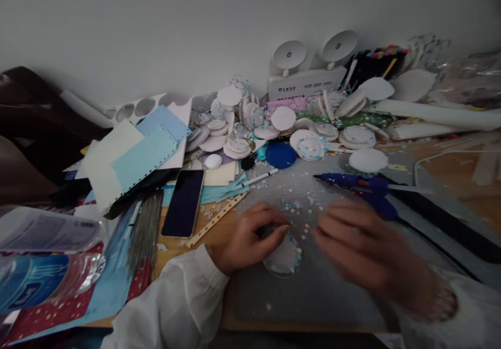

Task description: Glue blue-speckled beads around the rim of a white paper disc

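Fingers of our left hand (246,242) press down on a round white disc (285,257) speckled with blue, lying on the grey mat (313,297) near the worktop's front edge, while our right hand (364,255) hovers beside it, blurred, fingers loosely spread and holding nothing. We judge the decorating step is under way; next calls for steadying the disc. Beyond, paper discs (313,145), a blue glue gun (360,184) and a phone (183,203) crowd the wooden worktop (450,171) up to a white wall.

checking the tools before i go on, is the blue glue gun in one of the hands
No, the blue glue gun lies on the grey mat beyond the right hand, while the left hand rests on a round disc.
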Demonstrator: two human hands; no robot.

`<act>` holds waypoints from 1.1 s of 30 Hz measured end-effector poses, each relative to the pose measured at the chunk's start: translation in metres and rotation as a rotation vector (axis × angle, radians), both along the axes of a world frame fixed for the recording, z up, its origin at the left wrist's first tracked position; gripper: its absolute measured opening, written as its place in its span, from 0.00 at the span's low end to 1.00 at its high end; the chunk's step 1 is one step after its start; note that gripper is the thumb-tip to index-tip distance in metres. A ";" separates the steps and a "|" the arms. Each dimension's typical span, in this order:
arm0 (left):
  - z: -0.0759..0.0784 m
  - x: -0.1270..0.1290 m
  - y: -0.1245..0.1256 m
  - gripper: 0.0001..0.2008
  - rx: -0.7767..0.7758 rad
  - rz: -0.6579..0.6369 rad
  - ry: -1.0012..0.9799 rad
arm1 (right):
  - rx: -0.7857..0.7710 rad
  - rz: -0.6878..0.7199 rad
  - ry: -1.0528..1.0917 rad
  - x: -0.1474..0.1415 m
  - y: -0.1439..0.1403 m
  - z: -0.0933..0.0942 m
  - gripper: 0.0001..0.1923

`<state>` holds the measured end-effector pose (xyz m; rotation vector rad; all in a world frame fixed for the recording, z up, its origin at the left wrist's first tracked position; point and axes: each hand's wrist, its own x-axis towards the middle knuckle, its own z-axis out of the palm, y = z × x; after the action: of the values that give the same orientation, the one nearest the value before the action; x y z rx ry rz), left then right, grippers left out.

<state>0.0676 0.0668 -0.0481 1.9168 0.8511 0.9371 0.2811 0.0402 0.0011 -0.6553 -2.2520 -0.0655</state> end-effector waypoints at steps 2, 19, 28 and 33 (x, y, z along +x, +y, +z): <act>0.004 -0.002 0.000 0.09 -0.008 0.007 -0.088 | 0.229 0.069 -0.115 -0.017 0.009 -0.003 0.11; 0.003 -0.002 0.000 0.20 -0.590 0.041 -0.374 | 0.232 0.009 -0.138 -0.035 0.013 -0.020 0.12; 0.004 -0.001 -0.001 0.19 -0.564 0.041 -0.375 | 0.172 0.002 -0.083 -0.028 0.010 -0.026 0.13; 0.001 -0.004 -0.002 0.17 -0.566 -0.040 -0.420 | 0.175 -0.056 -0.092 -0.025 0.002 -0.033 0.11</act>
<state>0.0638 0.0644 -0.0471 1.1950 0.7232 0.9103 0.2565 0.0427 -0.0322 -0.6316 -2.2838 -0.3227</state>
